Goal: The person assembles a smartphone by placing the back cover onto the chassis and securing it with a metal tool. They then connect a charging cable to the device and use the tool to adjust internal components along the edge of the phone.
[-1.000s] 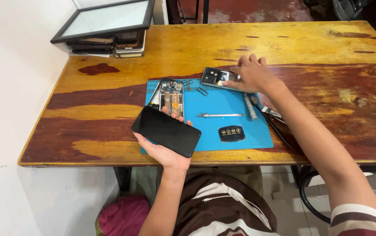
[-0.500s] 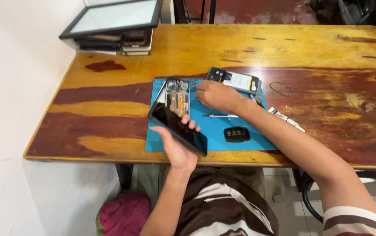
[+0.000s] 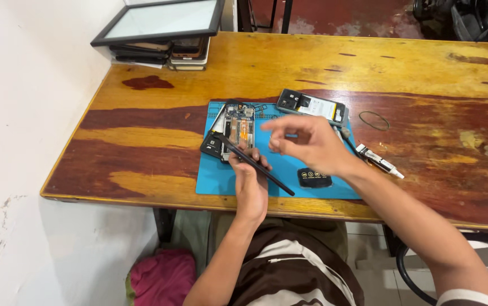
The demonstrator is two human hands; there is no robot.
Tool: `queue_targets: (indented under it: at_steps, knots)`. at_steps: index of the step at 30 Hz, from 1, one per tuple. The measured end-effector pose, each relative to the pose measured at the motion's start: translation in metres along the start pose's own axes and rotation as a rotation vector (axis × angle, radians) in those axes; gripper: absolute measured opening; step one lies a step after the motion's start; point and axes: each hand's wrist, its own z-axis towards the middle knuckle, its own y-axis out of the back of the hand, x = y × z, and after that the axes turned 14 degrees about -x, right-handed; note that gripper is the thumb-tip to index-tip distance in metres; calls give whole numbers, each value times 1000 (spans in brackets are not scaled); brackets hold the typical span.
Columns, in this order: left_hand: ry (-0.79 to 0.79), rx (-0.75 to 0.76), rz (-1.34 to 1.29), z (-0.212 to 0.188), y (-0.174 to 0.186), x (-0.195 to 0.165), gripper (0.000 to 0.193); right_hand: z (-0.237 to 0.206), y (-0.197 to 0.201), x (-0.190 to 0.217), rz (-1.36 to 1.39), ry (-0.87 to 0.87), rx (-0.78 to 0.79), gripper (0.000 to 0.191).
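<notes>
My left hand (image 3: 252, 188) grips a thin black phone screen panel (image 3: 228, 145), tilted so I see it nearly edge-on above the blue work mat (image 3: 215, 181). Just behind it on the mat lies an opened phone body (image 3: 238, 126) with its circuit board showing. My right hand (image 3: 307, 143) hovers over the middle of the mat, right of the panel, with fingers loosely apart and blurred; I see nothing in it. At the mat's far edge lies a second opened phone (image 3: 312, 106) with a battery showing.
On the mat near the front sits a small black oval device (image 3: 314, 178). To its right on the wooden table (image 3: 425, 68) are a small white tube (image 3: 380, 161) and a dark ring (image 3: 374, 120). A stack of framed panels (image 3: 159, 34) sits at the far left corner.
My left hand has turned the black panel from flat to nearly edge-on and brought it over the mat. My right hand has drawn back from the far phone to the mat's middle.
</notes>
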Motion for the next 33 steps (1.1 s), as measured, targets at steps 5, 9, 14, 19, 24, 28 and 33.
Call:
queue_targets:
  at_steps: [5, 9, 14, 19, 24, 28, 33]
  knots:
    - [-28, -4, 76, -1, 8, 8, 61, -20, -7, -4, -25, 18, -99, 16]
    - [-11, -48, 177, -1, 13, 13, 61, -36, -18, -6, -284, 330, -184, 11]
    - [-163, -39, 320, -3, 15, 16, 60, -47, -34, -4, -366, 558, -291, 9]
    - [-173, -55, 366, -5, 15, 15, 60, -47, -38, 2, -427, 613, -308, 12]
    - [-210, -58, 362, -4, 14, 13, 60, -48, -42, 2, -446, 673, -332, 12]
    - [-281, -34, 381, -4, 13, 10, 59, -49, -44, -1, -382, 710, -343, 14]
    - [-261, 16, 313, -6, 11, 4, 59, -51, -46, -3, -392, 738, -349, 17]
